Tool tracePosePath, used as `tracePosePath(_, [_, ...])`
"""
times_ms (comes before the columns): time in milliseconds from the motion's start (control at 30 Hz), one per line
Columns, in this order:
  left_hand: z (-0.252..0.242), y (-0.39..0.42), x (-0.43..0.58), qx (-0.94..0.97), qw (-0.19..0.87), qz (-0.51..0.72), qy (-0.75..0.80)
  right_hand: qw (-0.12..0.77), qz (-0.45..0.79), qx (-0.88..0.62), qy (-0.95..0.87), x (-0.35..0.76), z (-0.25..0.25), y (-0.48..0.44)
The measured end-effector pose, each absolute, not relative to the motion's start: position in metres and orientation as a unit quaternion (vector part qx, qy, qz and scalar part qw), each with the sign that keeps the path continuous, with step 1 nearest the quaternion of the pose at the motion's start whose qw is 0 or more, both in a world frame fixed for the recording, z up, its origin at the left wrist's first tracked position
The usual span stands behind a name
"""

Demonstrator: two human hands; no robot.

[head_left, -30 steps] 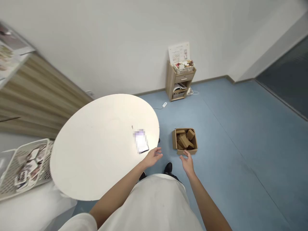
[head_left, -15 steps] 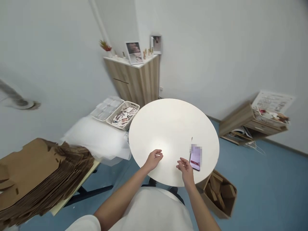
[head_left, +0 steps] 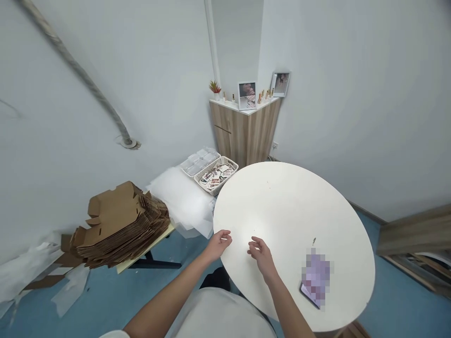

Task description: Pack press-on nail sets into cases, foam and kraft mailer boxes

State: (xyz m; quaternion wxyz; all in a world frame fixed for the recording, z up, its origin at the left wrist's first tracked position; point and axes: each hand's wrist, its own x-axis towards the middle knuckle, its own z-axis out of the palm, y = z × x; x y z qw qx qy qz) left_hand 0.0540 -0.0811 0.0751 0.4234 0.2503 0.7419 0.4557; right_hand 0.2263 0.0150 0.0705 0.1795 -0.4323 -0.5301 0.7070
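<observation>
Left hand [head_left: 215,246] and right hand [head_left: 262,258] both empty at the surface [head_left: 289,206], fingers loosely curled, half-spread. Phone [head_left: 315,280] lies right of right hand. Probably between grasps; any pick needs a reach first.

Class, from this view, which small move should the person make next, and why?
Perhaps move the left grip toward the cardboard stack: it looks empty, as does the right grip, and is nearer the stack, whose top lies uncovered.
</observation>
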Motion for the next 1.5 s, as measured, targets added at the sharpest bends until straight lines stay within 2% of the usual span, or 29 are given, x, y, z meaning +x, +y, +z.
tracePosePath(300, [0.071,-0.071,-0.014,0.231,0.366,0.479,0.764,0.150,0.705,-0.396,-0.569,0.159,0.076,0.052])
tracePosePath(600, [0.053,-0.040,-0.130,0.252,0.340,0.452,0.785,0.134,0.673,-0.411,-0.600,0.041,0.067,0.081])
tracePosePath(700, [0.043,-0.021,-0.170,0.223,0.356,0.466,0.779,0.132,0.643,-0.427,-0.622,0.000,0.058,0.091])
tracePosePath(900, [0.027,0.029,-0.225,0.147,0.464,0.469,0.737,0.085,0.564,-0.436,-0.696,-0.067,0.042,0.111])
tracePosePath(1100, [0.009,0.065,-0.250,0.168,0.477,0.419,0.754,-0.024,0.438,-0.451,-0.777,-0.118,0.032,0.135])
tracePosePath(1267, [0.001,0.075,-0.253,0.207,0.529,0.391,0.724,-0.092,0.359,-0.466,-0.803,-0.138,0.021,0.151])
tracePosePath(1400, [-0.001,0.076,-0.252,0.228,0.537,0.386,0.715,-0.145,0.352,-0.483,-0.788,-0.142,0.020,0.158])
tracePosePath(1500, [0.000,0.076,-0.253,0.233,0.538,0.376,0.718,-0.150,0.368,-0.485,-0.779,-0.143,0.024,0.159])
